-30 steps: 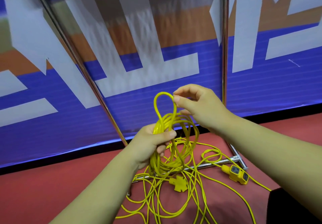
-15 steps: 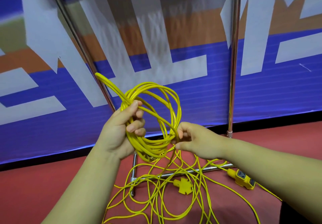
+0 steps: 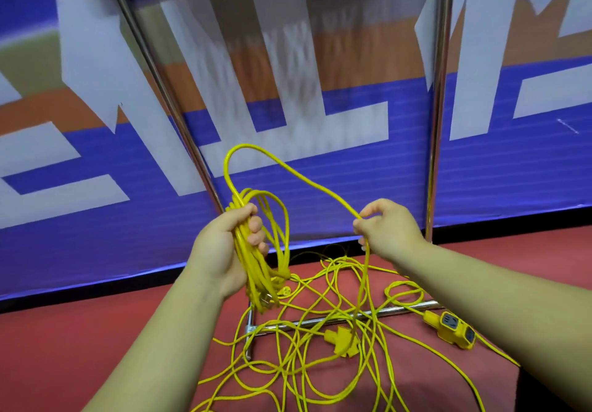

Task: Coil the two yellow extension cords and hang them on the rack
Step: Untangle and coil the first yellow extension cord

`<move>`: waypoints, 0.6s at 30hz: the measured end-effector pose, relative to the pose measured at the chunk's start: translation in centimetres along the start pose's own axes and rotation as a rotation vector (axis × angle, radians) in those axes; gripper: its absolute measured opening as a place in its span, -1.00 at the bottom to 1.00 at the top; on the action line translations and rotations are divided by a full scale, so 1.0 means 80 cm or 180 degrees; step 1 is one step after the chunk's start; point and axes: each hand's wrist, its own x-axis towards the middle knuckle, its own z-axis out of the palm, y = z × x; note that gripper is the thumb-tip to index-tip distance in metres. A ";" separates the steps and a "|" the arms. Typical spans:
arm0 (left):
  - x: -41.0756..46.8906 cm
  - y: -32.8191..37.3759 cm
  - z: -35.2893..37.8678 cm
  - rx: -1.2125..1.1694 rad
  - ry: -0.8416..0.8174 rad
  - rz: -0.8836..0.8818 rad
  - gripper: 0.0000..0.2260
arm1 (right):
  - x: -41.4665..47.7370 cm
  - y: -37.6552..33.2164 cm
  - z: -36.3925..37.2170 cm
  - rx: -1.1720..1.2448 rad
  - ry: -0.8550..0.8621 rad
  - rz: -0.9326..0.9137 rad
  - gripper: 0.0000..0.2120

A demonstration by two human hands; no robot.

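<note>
My left hand (image 3: 224, 248) grips a bundle of coiled yellow cord (image 3: 256, 264), its loops hanging down past my palm. From the bundle one strand arcs up and over to my right hand (image 3: 384, 230), which pinches the strand and lets it run down to the floor. Below my hands a loose tangle of yellow cord (image 3: 320, 363) lies spread on the red floor. In the tangle lies a yellow plug (image 3: 341, 341), and a yellow socket block (image 3: 451, 331) rests to its right. The chrome rack (image 3: 437, 123) stands behind the cords; its top is out of view.
The rack's base bars (image 3: 346, 317) lie on the red floor under the tangle, and its slanted left pole (image 3: 166, 97) rises to the upper left. A blue, white and orange banner wall (image 3: 320, 171) stands close behind.
My right hand has moved right and up, drawing a new strand out from the bundle into a high arc. My left hand has tipped the coil so its loops hang downward.
</note>
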 end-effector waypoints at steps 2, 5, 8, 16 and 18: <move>-0.001 0.004 -0.001 -0.0108 -0.0051 0.0078 -0.93 | 0.000 0.003 0.004 -0.0720 -0.0211 -0.0191 -0.94; -0.005 0.006 0.002 -0.0187 -0.0173 0.0162 -0.87 | -0.007 -0.001 0.008 -0.1677 -0.0493 -0.0620 -0.89; -0.007 0.007 0.004 -0.0213 -0.0243 0.0235 -0.86 | -0.015 -0.007 0.008 -0.2455 -0.0825 -0.0965 -0.82; -0.003 0.007 0.005 -0.0380 -0.0079 0.0336 -0.82 | -0.025 -0.016 -0.008 -0.2390 -0.1417 -0.0852 -0.82; -0.002 0.007 0.006 -0.0432 -0.0111 0.0303 -0.84 | -0.026 -0.016 -0.014 -0.1500 -0.1320 -0.0437 -0.88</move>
